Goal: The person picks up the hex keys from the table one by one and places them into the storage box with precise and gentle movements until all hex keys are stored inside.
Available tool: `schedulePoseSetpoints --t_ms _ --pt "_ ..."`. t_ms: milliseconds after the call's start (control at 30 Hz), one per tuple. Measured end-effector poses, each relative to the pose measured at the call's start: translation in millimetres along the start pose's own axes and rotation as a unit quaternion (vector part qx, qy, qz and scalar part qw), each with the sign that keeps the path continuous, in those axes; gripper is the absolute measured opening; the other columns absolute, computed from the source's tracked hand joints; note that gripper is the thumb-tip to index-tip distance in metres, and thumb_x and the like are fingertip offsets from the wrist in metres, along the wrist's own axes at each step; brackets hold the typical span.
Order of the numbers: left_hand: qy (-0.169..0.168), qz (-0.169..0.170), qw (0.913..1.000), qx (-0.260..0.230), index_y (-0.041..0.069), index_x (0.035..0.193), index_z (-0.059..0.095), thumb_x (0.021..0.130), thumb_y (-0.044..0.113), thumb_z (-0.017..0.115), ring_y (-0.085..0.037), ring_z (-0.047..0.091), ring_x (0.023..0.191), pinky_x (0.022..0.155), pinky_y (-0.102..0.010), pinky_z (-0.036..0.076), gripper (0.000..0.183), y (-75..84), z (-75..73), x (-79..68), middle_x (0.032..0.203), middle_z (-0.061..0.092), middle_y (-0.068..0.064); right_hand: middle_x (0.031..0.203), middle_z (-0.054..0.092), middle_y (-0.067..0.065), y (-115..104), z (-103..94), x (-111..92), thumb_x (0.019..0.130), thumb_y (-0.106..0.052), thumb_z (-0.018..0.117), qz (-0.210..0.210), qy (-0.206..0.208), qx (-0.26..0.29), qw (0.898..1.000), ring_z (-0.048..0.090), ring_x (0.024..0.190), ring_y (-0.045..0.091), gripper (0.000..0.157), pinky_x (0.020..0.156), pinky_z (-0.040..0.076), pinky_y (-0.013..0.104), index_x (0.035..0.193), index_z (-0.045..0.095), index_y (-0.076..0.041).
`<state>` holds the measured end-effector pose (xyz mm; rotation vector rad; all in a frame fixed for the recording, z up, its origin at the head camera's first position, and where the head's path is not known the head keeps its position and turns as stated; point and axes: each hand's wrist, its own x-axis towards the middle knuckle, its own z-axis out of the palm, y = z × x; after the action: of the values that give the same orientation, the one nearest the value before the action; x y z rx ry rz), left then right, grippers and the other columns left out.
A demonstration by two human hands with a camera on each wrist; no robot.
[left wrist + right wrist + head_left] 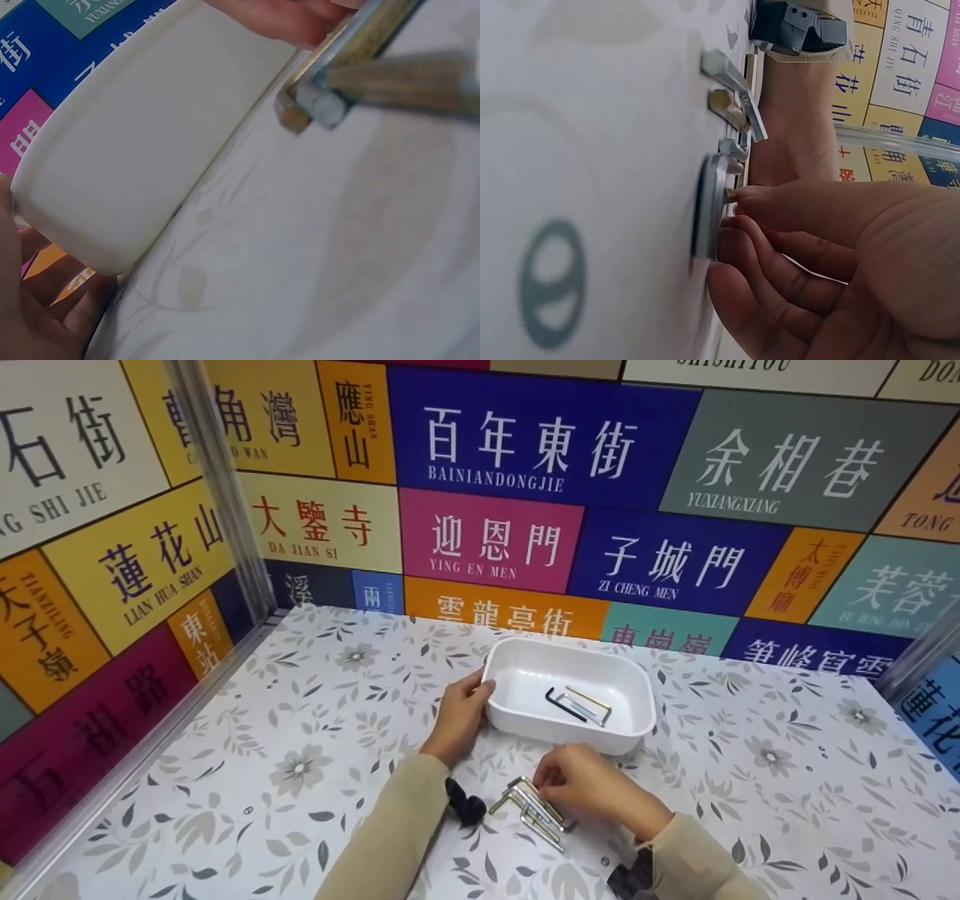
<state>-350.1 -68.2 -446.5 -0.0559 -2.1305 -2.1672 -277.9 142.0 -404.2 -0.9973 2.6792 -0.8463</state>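
A white plastic basin [517, 727] stands on the table. My left hand [459, 712] grips its left end, thumb at the rim and fingers round the outer wall. Inside lie a black hex key [564, 705], a gold one and a silver one. In front of the basin is a loose pile of several silver and gold hex keys [536, 814]. My right hand [589, 786] is at the upper right of this pile, thumb and forefinger pinching a hex key that its fingers mostly hide. The right wrist view shows the right thumb [780, 202] low beside the pile.
A floral-patterned cloth [300, 802] covers the table. Panels with coloured street-name signs [487, 540] rise behind and at the left, close behind the basin. Black wrist devices [466, 804] are worn at both sleeves, the left one close to the pile.
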Motion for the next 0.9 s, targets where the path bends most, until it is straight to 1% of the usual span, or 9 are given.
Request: schedulePoseSetpoints --t_ms 167,333,467,633,767,900 --pt "0.000 0.005 1.0000 -0.006 0.005 0.147 0.053 0.100 0.022 0.054 -0.028 0.066 0.117 0.094 -0.028 0.055 0.049 0.6 0.9 -0.2 0.139 0.063 -0.018 0.071 0.071 0.005 2.6 -4.6 -1.6 0.074 0.001 0.071 -0.003 -0.003 0.004 1.000 0.054 0.064 -0.002 0.009 0.060 0.049 0.017 0.081 0.074 -0.003" --pt "0.001 -0.009 1.0000 0.001 0.007 0.148 0.051 0.101 0.023 0.054 -0.027 0.066 0.119 0.098 -0.030 0.055 0.050 0.6 -0.4 0.1 0.141 0.063 -0.015 0.070 0.070 0.006 3.5 -6.7 -1.8 0.073 0.003 0.070 0.003 -0.005 0.007 1.000 0.054 0.063 -0.001 0.010 0.058 0.048 0.017 0.080 0.074 -0.002" --pt "-0.001 -0.005 1.0000 0.000 0.007 0.148 0.051 0.100 0.023 0.054 -0.028 0.065 0.120 0.099 -0.031 0.055 0.051 0.9 -0.5 0.3 0.142 0.062 -0.014 0.071 0.070 0.006 3.8 -8.5 -2.4 0.071 0.005 0.069 0.018 0.000 -0.001 1.000 0.052 0.063 0.000 0.013 0.058 0.046 0.018 0.081 0.074 -0.003" --pt "-0.001 -0.007 0.9999 -0.008 0.007 0.148 0.050 0.101 0.022 0.054 -0.027 0.065 0.120 0.100 -0.032 0.054 0.050 1.1 -0.8 0.2 0.142 0.062 -0.014 0.072 0.070 0.006 5.1 -8.8 -2.3 0.070 0.005 0.070 0.025 0.006 -0.007 1.000 0.052 0.063 0.002 0.014 0.058 0.047 0.018 0.081 0.074 -0.002" --pt "-0.002 -0.007 0.9999 -0.009 0.006 0.148 0.050 0.101 0.021 0.053 -0.027 0.065 0.121 0.101 -0.033 0.054 0.050 1.3 -0.9 -0.3 0.143 0.061 -0.014 0.071 0.069 0.003 6.3 -8.3 -2.0 0.072 0.001 0.073 0.040 0.007 0.000 0.999 0.053 0.062 0.004 0.009 0.056 0.046 0.019 0.081 0.073 -0.002" --pt "-0.001 0.000 1.0000 -0.004 0.005 0.147 0.052 0.100 0.022 0.054 -0.026 0.065 0.121 0.100 -0.031 0.054 0.050 0.0 -0.5 0.4 0.143 0.061 -0.014 0.070 0.069 0.002 7.8 -7.1 -2.1 0.075 -0.002 0.076 0.046 0.009 0.003 0.999 0.053 0.061 0.005 0.006 0.055 0.046 0.019 0.080 0.073 -0.003"
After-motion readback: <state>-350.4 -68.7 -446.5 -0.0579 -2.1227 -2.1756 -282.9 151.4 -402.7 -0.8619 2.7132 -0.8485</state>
